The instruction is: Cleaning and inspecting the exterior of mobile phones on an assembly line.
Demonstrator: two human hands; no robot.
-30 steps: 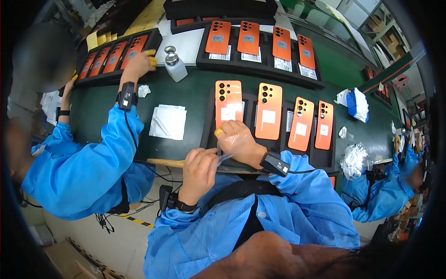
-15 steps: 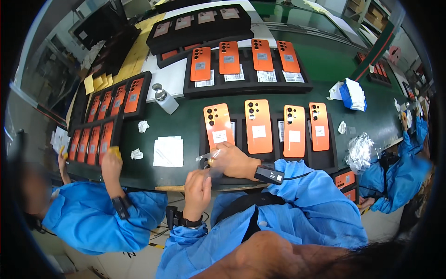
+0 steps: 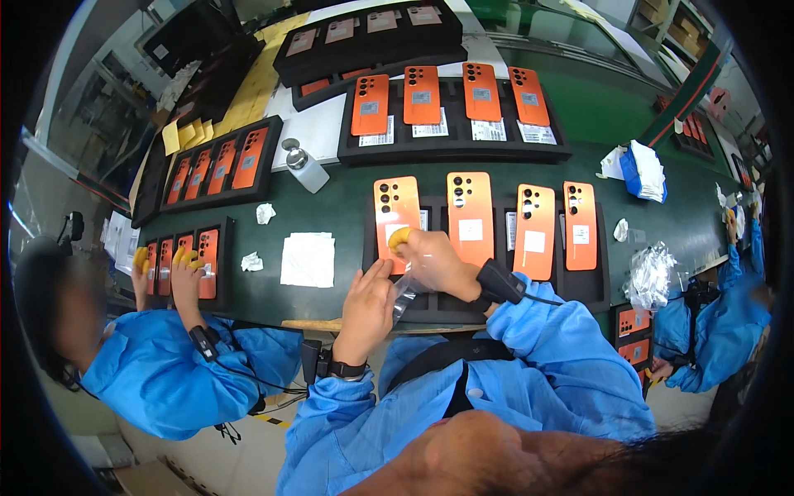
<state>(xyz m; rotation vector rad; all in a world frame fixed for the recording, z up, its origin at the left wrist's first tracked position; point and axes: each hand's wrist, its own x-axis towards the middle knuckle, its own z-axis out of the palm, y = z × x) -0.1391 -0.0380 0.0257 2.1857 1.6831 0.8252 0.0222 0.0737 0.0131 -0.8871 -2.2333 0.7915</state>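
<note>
An orange phone (image 3: 398, 201) with a white label lies at the left end of a black foam tray (image 3: 592, 291) before me. My left hand (image 3: 370, 304) has its fingers pressed together at the phone's lower corner. Over the label is my right hand (image 3: 437, 258), with a yellow cot on a fingertip and its fingers closed in a pinch. Clear plastic film (image 3: 403, 301) hangs between my hands, below the right one; its upper end is hidden. Other orange phones (image 3: 470, 207) lie along the same tray, to the right.
Behind stands another foam tray (image 3: 455, 152) of orange phones. A pump bottle (image 3: 305, 169), folded white cloth (image 3: 308, 259) and crumpled tissues (image 3: 251, 262) lie leftward. Crumpled clear film (image 3: 651, 277) and a blue pack of wipes (image 3: 643, 171) sit right. Co-workers (image 3: 186, 364) flank me.
My right hand has moved up onto the phone's label. My left hand has risen to the phone's lower edge. The left co-worker's hands have moved down to the nearer tray.
</note>
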